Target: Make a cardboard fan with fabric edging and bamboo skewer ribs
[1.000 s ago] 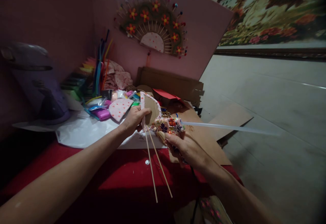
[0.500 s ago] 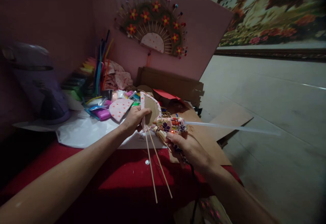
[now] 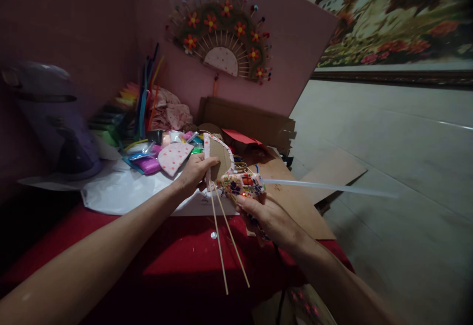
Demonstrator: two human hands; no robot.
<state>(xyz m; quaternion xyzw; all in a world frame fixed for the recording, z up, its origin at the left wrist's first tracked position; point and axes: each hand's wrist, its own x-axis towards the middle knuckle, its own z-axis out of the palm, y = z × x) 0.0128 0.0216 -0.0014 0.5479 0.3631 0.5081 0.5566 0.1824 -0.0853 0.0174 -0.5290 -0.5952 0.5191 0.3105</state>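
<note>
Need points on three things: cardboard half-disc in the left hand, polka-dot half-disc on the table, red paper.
Cardboard half-disc (image 3: 220, 162): head view, bare cardboard face.
Polka-dot half-disc (image 3: 175, 158): head view, dotted face.
Red paper (image 3: 241, 136): head view, upper surface.

The left hand's (image 3: 194, 171) far fingers vanish behind the cardboard half-round (image 3: 219, 158); the right hand (image 3: 269, 214) covers much of the glue gun's (image 3: 242, 185) grip. The framed picture (image 3: 402, 26) runs out of view on the right, the flowered item (image 3: 306, 304) at the bottom. The dark figure on the purple container (image 3: 55, 118) is too murky to make out.
</note>
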